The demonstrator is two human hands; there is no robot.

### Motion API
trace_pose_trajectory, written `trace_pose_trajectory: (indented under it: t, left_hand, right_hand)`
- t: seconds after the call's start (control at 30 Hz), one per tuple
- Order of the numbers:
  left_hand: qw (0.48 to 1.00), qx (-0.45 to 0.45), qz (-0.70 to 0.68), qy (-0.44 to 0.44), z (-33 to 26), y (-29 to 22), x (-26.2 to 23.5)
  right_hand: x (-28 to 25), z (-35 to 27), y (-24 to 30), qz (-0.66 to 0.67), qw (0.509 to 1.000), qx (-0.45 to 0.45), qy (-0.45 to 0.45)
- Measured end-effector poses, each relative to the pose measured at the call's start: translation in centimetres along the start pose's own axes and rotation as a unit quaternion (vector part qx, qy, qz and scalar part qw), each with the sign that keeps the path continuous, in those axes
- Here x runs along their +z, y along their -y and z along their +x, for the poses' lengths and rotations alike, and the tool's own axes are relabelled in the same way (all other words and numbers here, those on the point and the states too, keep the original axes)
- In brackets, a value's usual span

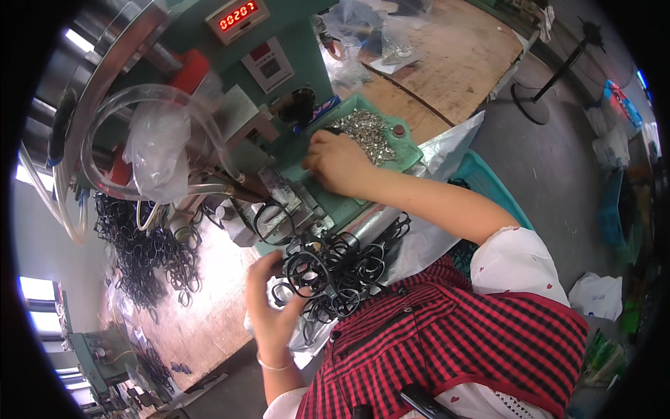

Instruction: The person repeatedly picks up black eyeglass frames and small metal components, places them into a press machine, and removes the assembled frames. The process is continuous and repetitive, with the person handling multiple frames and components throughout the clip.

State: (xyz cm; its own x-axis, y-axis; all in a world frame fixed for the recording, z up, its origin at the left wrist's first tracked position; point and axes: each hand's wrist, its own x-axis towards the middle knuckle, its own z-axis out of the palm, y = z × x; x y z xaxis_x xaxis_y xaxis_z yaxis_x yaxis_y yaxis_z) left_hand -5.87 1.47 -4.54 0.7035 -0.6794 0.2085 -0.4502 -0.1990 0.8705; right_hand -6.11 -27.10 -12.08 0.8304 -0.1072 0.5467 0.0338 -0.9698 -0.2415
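Note:
My left hand (276, 307) is at the near side of the green press machine (293, 63), thumb and fingers curved around part of a black loop-shaped band (310, 272). Many similar black bands (356, 262) lie heaped beside it, close to my apron. Another thin black loop (273, 222) stands up at the machine's metal fixture (283, 202). Over the near left edge of a green tray (408, 146) is my right hand (338, 164), its fingers curled together; whatever they pinch is hidden. Small shiny metal pieces (366, 133) fill the tray.
A larger tangle of black bands (146, 244) covers the wooden table on the left. Clear hoses (105, 133) and a plastic bag (160, 143) hang from the machine. A teal crate (495, 185) stands right of my arm. Plastic bags (370, 28) lie on the far table.

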Motion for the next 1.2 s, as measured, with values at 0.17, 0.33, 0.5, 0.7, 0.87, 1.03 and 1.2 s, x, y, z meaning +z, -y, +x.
trace_pose_trajectory:
  t: [0.17,0.33,0.5,0.7,0.87,1.03,1.2]
  left_hand:
    - [0.985,-0.116,-0.131,-0.001,0.4,0.3,5.0]
    - [0.954,-0.108,-0.262,0.103,0.5,-0.2,3.3]
    - [0.893,-0.055,-0.340,0.290,3.2,0.1,3.6]
    - [0.824,0.008,-0.444,0.352,4.6,0.5,5.0]
    - [0.811,0.024,-0.499,0.305,4.0,0.3,6.4]
    - [0.727,0.089,-0.545,0.408,2.4,-1.9,4.1]
    - [0.897,0.196,-0.395,-0.036,0.5,-7.1,-1.2]
  right_hand:
    - [2.0,1.5,-0.4,-0.024,0.998,-0.062,0.000]
    - [-2.5,1.1,-1.1,-0.016,0.999,0.020,-0.042]
    - [-5.2,-3.5,-2.5,-0.087,0.985,0.135,-0.066]
    - [-4.1,-2.3,-2.8,-0.017,0.979,0.120,-0.164]
    - [-4.4,-2.3,-2.5,0.048,0.968,0.174,-0.177]
    - [-7.7,-0.8,2.7,0.354,0.896,0.232,-0.133]
    - [-6.1,2.6,8.2,0.351,0.916,0.042,-0.190]
